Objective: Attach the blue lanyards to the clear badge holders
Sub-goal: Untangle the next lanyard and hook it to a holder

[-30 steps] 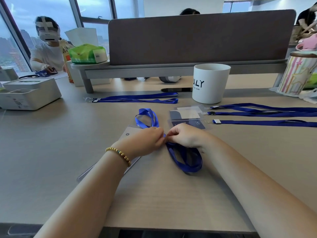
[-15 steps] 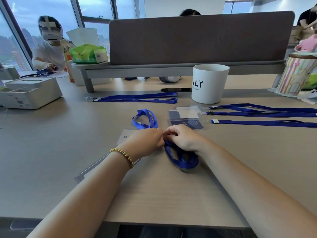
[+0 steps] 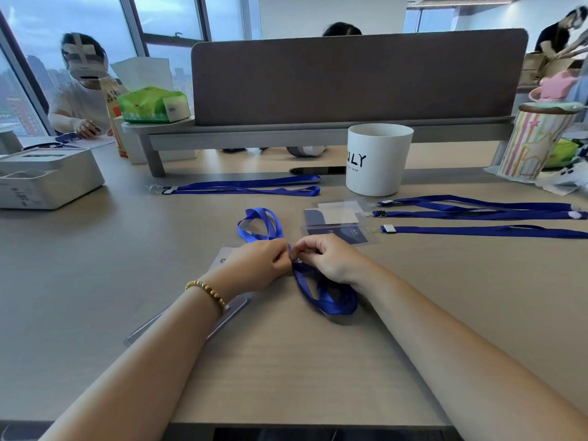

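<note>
My left hand and my right hand meet fingertip to fingertip at the table's middle, both pinching the clip end of a blue lanyard. Its strap loops out behind the left hand and in front of the right wrist. A clear badge holder lies flat under my left hand and forearm. The clip itself is hidden between my fingers. Two more clear badge holders lie just beyond my right hand.
Three blue lanyards lie stretched out at the right, another lanyard at the back middle. A white cup stands behind the holders, a striped cup far right, a white box at left. A person sits at back left.
Both hands have stayed together on the lanyard's clip end, shifting slightly away from me. The far loop of the strap has slid a little to the left.
</note>
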`<action>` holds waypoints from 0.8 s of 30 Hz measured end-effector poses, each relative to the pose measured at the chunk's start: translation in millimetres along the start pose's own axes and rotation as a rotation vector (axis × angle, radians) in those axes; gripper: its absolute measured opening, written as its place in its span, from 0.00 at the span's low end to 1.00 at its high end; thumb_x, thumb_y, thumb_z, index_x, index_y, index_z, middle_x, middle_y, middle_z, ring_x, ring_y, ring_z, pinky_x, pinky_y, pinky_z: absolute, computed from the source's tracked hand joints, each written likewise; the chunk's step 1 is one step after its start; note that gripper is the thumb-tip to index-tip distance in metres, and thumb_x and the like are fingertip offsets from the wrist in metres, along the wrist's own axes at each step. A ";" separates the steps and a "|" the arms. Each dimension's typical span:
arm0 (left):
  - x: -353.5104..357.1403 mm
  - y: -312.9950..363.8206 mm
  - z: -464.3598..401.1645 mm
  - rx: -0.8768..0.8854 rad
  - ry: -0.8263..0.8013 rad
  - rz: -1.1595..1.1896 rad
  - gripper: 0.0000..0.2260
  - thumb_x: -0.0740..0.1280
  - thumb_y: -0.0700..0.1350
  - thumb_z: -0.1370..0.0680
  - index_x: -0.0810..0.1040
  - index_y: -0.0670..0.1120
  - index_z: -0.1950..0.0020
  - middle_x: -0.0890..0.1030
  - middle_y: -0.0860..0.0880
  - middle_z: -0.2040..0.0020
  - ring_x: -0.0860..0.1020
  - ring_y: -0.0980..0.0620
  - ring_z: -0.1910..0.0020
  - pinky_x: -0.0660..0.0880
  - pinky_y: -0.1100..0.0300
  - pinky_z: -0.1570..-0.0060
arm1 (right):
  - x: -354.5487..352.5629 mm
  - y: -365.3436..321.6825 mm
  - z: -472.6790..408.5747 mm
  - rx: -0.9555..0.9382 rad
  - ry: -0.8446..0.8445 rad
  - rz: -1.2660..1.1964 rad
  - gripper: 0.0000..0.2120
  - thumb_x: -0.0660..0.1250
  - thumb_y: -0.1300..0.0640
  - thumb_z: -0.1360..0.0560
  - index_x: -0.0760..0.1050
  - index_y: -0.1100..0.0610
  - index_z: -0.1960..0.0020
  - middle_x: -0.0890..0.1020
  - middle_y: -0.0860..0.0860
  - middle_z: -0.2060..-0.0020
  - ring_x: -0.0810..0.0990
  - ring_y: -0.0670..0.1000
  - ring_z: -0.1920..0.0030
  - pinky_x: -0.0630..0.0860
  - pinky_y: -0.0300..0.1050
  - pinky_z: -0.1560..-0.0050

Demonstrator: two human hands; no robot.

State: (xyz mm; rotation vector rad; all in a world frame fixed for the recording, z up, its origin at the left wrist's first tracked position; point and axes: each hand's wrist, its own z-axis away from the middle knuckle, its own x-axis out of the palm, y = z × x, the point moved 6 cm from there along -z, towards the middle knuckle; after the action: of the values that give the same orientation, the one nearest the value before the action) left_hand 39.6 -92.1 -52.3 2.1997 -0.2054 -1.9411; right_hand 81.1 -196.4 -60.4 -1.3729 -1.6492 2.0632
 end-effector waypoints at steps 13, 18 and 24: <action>-3.9 -5.7 -3.6 0.075 0.064 -0.112 0.09 0.53 0.49 0.20 0.65 0.48 0.59 0.68 0.54 0.67 0.70 0.51 0.67 0.72 0.55 0.62 | -2.8 -13.8 4.6 0.045 -0.042 -0.010 0.10 0.59 0.52 0.20 0.77 0.49 0.57 0.79 0.49 0.60 0.74 0.45 0.60 0.69 0.40 0.55; -2.8 3.0 0.7 0.215 0.078 -0.195 0.15 0.43 0.56 0.25 0.64 0.50 0.60 0.69 0.54 0.68 0.71 0.49 0.68 0.71 0.54 0.66 | -4.0 -11.0 5.8 0.081 -0.094 0.155 0.11 0.61 0.51 0.21 0.79 0.52 0.56 0.80 0.50 0.59 0.75 0.48 0.57 0.71 0.43 0.53; -7.7 12.8 7.1 0.278 0.011 -0.321 0.13 0.54 0.55 0.30 0.70 0.47 0.64 0.74 0.50 0.69 0.71 0.48 0.73 0.70 0.60 0.76 | 1.5 -13.3 5.0 -0.032 -0.078 0.255 0.15 0.57 0.60 0.21 0.72 0.49 0.64 0.77 0.44 0.64 0.74 0.47 0.57 0.69 0.37 0.59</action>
State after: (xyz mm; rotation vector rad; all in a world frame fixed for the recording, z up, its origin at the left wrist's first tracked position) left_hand 32.0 -103.1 -42.6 2.5555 -0.1334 -2.1781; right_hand 71.5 -193.9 -50.2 -1.6079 -1.6165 2.2621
